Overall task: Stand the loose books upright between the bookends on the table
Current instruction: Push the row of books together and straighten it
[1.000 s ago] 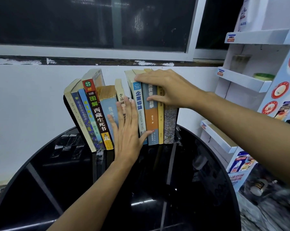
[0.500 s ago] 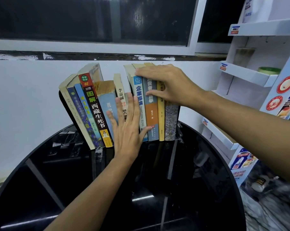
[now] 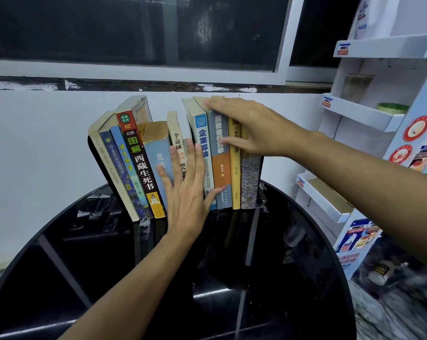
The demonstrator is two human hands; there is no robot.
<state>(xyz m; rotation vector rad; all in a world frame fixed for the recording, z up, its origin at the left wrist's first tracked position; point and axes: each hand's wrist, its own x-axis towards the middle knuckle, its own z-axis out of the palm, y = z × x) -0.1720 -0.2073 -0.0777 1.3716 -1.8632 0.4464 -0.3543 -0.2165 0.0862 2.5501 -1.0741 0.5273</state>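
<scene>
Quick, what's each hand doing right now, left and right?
Left hand: open, flat against the book spines, gripping nothing.
Right hand: open, draped over the tops of the right-side books, not closed around any.

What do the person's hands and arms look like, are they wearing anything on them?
Both the left hand and the right hand are bare: no gloves, rings, watch or bracelet show. Both forearms are uncovered as far as the frame edge, with no sleeve in view. Fingernails look short and unpainted.
</scene>
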